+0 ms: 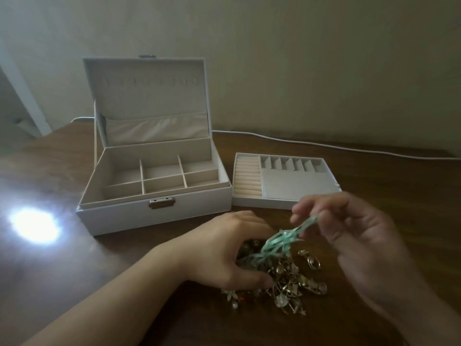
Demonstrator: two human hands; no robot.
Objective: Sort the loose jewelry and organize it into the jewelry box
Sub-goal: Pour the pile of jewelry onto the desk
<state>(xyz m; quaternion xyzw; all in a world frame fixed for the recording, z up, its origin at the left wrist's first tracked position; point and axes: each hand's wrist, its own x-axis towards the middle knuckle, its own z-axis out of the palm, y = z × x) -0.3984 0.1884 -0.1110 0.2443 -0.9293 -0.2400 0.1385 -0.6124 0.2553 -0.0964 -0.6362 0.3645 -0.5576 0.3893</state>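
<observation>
A heap of loose jewelry (289, 283), mostly gold and brown pieces, lies on the wooden table in front of me. My left hand (224, 253) rests on the left side of the heap with its fingers curled into it. My right hand (349, 233), blurred, is raised above the heap and pinches a teal cord (282, 236) that stretches down into the pile. The white jewelry box (154, 216) stands open behind the heap, its divided compartments bare. Its removable tray (252, 201) sits to the right of the box.
A white cable (324, 144) runs along the table's back edge by the wall. A bright glare spot (35, 226) shines on the table at the left. The box lid (149, 96) stands upright.
</observation>
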